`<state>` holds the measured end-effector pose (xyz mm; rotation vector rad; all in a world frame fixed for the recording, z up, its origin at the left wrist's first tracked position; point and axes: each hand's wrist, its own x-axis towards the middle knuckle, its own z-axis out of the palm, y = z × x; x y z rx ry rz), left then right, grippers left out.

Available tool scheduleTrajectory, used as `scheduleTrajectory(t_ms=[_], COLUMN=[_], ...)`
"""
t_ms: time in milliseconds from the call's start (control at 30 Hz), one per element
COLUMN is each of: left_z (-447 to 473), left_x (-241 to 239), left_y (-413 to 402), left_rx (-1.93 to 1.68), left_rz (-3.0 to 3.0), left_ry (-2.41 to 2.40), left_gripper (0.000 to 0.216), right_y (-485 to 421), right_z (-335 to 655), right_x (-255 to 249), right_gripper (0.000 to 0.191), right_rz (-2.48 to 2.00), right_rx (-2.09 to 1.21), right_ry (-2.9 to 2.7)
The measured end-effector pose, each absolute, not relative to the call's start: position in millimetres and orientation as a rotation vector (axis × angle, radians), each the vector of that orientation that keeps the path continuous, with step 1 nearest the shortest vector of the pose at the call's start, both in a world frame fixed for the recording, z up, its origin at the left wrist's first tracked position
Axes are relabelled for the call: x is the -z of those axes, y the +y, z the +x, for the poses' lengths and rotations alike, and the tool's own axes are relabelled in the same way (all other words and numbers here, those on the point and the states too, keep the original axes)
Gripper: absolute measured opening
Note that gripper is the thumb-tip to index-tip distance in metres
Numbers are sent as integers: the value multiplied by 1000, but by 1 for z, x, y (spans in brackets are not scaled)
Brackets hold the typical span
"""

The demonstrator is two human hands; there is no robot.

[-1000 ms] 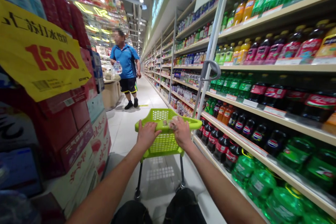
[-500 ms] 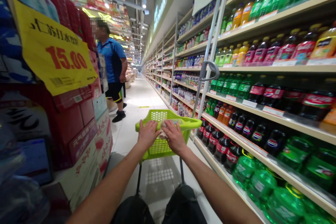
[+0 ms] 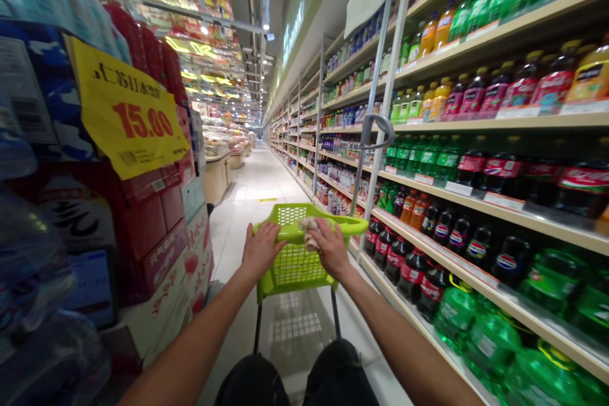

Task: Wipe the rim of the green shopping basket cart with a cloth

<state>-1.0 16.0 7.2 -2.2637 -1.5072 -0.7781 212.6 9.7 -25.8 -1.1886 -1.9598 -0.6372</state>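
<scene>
A lime-green plastic shopping cart (image 3: 295,263) stands in the aisle straight ahead of me. My left hand (image 3: 259,248) is wrapped round the left part of its handle. My right hand (image 3: 329,247) grips the handle further right and presses a crumpled whitish wad (image 3: 310,227), perhaps a tissue or wrapper, against it. Both forearms reach forward from the bottom of the view, above my dark-clothed knees.
Shelves of soft-drink bottles (image 3: 476,165) run along the right side. On the left stand stacked red cartons (image 3: 157,228) with a yellow 15.00 price sign (image 3: 130,117) and shrink-wrapped bottles (image 3: 28,279). The tiled aisle (image 3: 257,184) stretches ahead past wooden display counters (image 3: 216,171).
The cart and I have rolled forward along the aisle. The person in the blue shirt has passed out of sight behind the stack on the left. Both hands stay on the handle.
</scene>
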Motion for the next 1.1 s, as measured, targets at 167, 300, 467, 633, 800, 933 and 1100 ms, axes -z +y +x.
scheduleTrajectory(t_ms=[167,300,467,633,800,933,1100], left_z=[-3,4,3,5,10,1,-10], left_x=[-7,-7,-9,-8,-5,-3,-2], left_y=[11,9,6,4,4,5,7], left_rx=[801,785,786,810,796,802,825], left_rz=[-2229,-2194,-2201,-2171,-2161,-2171,-2159], left_ry=[-1545,-1554,-1530,-1549,-1531,-1496,-1514], left_gripper=[31,30,27,26,27,28,29], right_y=[10,6,2,4,0,0,8], right_z=[271,211,212,264,199,233,301], right_x=[11,13,12,2,-3,-2,8], right_gripper=[35,42,39,38,48,45,39], right_rz=[-1625,-1338,-1252,-1685,-1274,-1295,-1753], right_rx=[463,405,477,393,387,419,392], right_ry=[-1519,-1861,-2006,-1576,-2024,-2040,-1501])
